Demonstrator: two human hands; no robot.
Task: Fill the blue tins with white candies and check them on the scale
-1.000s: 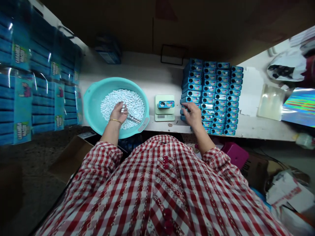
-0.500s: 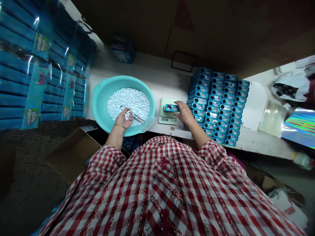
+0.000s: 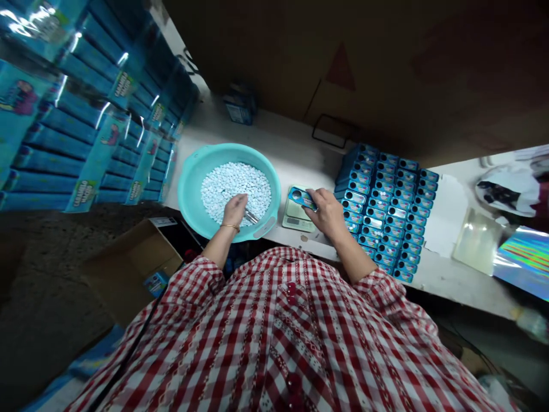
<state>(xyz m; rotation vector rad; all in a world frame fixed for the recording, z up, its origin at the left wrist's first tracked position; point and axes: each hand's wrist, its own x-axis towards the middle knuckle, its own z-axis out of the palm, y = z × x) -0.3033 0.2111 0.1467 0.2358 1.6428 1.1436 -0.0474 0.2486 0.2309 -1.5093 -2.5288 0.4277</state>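
My left hand (image 3: pixel 234 211) is in a turquoise basin (image 3: pixel 189 180) of small white candies (image 3: pixel 235 177). Its back faces up and its fingers are curled together, hiding whatever is in them. Against the fingers lies a shiny metal utensil (image 3: pixel 251 217), partly in the candies; whether the hand touches it I cannot tell. My right hand (image 3: pixel 328 213) grips the end of a small blue candy box (image 3: pixel 301 197) with a dark round hole in its face. The box is tilted above a pale green digital scale (image 3: pixel 295 220).
Rows of similar blue boxes (image 3: pixel 386 212) stand right of the scale. Wrapped blue packs (image 3: pixel 86 143) are stacked at left. A large cardboard box (image 3: pixel 291 51) borders the back. An open carton (image 3: pixel 128 257) sits below left, and a blue box (image 3: pixel 240 109) stands behind the basin.
My left hand has turned from palm up, with white candies in it, to back up. My right hand has tilted the box and shifted slightly over the scale. The whole view has shifted.
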